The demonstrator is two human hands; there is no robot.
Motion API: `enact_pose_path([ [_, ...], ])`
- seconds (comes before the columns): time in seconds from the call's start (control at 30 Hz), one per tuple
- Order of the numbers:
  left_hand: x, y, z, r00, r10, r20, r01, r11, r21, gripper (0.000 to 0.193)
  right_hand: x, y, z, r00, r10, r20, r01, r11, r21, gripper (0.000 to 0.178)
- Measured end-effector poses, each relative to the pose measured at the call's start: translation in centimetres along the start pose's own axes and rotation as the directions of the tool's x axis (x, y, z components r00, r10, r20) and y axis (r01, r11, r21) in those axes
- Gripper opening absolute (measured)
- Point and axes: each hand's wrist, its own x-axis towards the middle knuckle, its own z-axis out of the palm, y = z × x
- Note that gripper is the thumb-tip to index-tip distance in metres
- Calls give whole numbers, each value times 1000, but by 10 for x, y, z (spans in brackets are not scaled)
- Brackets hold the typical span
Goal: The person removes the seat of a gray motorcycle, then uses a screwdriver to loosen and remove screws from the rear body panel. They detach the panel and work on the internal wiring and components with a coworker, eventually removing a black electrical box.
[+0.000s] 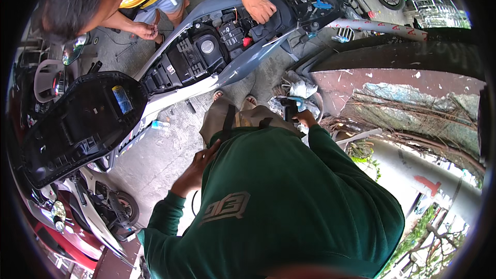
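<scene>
Head view: far across the scene, a grey scooter (247, 63) with its compartment uncovered. Near, centre, a green sweatshirt (299, 191). Far left, a black seat (77, 129), underside showing. Far, a co-worker's hand (260, 8) on the scooter. Near left, left hand (199, 168) against the sweatshirt's waist, grip partly hidden: clenched or released, cannot tell. Near right, right hand (307, 118) grasping a dark object (291, 110), kind unclear.

Bright daylight bleaches the concrete ground (150, 168) beside my left hand (199, 169), and edges bend toward a dark, blurred rim.
</scene>
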Motion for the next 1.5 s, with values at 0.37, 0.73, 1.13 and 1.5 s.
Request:
enact_pose_path([
  [0.37, 216, -197, -131, 777, -410, -477, -40, 725, -687, 47, -39, -1, -5, 974, 181, -139, -123, 931, 345, 41],
  [0.73, 270, -283, -151, 434, -822, -370, -757, -109, -645, 45, -57, 53, 64, 952, 295, -81, -210, 823, 528, 38],
  [1.13, 261, -231, -202, 264, -793, -549, -409, 424, -808, 26, -40, 15, 39, 958, 238, -163, -107, 818, 565, 38],
  [1.5, 234, -160, -228, 181, -178, -967, 366, 925, -102, 32, -38, -15, 44, 920, 218, -326, 110, 654, 749, 36],
])
